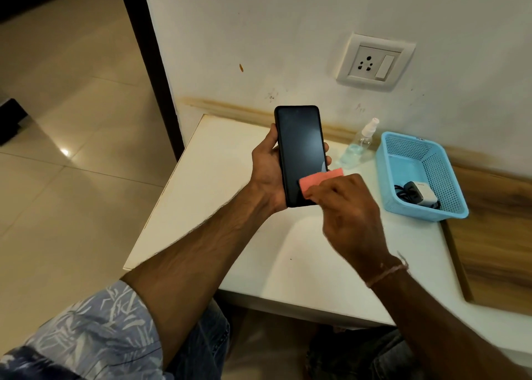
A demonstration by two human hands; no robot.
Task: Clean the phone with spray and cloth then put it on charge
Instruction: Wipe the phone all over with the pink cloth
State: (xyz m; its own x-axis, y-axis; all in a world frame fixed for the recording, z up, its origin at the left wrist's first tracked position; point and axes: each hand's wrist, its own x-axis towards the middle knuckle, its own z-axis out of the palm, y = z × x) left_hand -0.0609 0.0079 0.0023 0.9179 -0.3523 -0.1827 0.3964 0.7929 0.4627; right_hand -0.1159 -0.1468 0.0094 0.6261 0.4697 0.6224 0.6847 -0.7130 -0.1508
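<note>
At the bottom left of the frame, a patterned blue sleeve (100, 330) is covering the person's left upper arm, and both bare forearms are reaching up toward the middle of the picture. A thin thread band (388, 271) is circling the right wrist.

Just above the centre, the left hand (266, 169) is gripping the phone (300, 152). The thumb is lying along its left edge and the fingertips are curling round its right edge. The phone is being held upright above the white desk (207, 178), off its surface, with its dark screen facing the camera.

The right hand (348, 207), right of centre, is pinching a pink cloth (319, 179) in curled fingers and pressing it against the lower right part of the screen. One end of the cloth is sticking out past the phone's right edge.

Further back on the desk, right of the phone, a clear spray bottle (359, 143) with a white nozzle is standing upright near the wall, with a little liquid showing at its base. Just beside it to the right, a light blue perforated basket (417, 211) is sitting on the desk. It is holding a white charger (421, 194) and a coiled black cable (403, 191) in its lower corner.

At the right edge of the frame, a wooden panel (495, 235) is running alongside the desk. In the upper right, a white wall socket (374, 61) with a switch is sitting on the wall above the bottle and basket. Pale floor tiles (72, 120) are filling the left side.
</note>
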